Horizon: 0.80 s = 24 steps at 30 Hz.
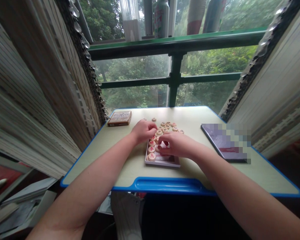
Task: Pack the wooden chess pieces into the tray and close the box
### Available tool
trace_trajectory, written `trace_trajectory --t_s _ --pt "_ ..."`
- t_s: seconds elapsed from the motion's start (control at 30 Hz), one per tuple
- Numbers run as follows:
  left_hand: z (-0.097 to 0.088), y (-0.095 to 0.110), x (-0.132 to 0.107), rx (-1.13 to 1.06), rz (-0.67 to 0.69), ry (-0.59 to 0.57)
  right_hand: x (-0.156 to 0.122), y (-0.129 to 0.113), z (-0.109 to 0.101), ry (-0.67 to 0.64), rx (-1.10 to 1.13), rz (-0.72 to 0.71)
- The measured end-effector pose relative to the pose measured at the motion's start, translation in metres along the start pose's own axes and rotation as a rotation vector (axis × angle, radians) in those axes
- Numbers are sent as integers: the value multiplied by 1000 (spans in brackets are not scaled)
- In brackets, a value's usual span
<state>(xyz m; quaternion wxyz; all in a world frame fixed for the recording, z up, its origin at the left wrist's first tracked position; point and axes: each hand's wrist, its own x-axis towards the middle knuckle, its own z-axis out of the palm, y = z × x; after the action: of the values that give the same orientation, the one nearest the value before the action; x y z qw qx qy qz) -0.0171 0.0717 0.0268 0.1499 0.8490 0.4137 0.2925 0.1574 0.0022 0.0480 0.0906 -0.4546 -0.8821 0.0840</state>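
Setting: a green-framed window (175,80) stood beyond the tabletop (125,163), with curtains (37,66) hanging to either side.
Tabletop edge: a blue trough (168,185) ran along the near side, its raised lip apparently meant to stop small items sliding off.
Tray: a shallow tray (165,164) lay flat near the middle, between both forearms, seemingly placed there for easy reach by either hand.
Red-marked pieces: round wooden pieces (151,149) lay along the tray's left wall, which appeared to keep their line straight.
Loose pieces: others (167,125) lay scattered on the tabletop beyond the tray; one piece (154,119) rested well apart, farther back.
Left hand: the left hand (143,130) was at the tray's far left corner, fingers bent downward; whether they pinched a piece could not be told.
Right hand: the right hand (178,143) was over the tray, thumb and forefinger curved with a gap between; a firm grip could not be confirmed.
Sides: a flat box (119,118) sat far left and a tablet-like object (215,143), partly pixelated, lay right, both outside the hands' working space.
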Motion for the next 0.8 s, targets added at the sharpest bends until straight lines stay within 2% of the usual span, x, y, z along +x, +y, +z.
trace_trajectory --t_s 0.23,0.57,0.8 --pt "0 -1 1 -13 5 -9 2 1 4 -8 -5 -11" --pt "0 -1 1 40 -3 -14 6 6 9 98 -12 -65" --pt "0 1 1 78 2 -18 6 5 7 97 -16 -64"
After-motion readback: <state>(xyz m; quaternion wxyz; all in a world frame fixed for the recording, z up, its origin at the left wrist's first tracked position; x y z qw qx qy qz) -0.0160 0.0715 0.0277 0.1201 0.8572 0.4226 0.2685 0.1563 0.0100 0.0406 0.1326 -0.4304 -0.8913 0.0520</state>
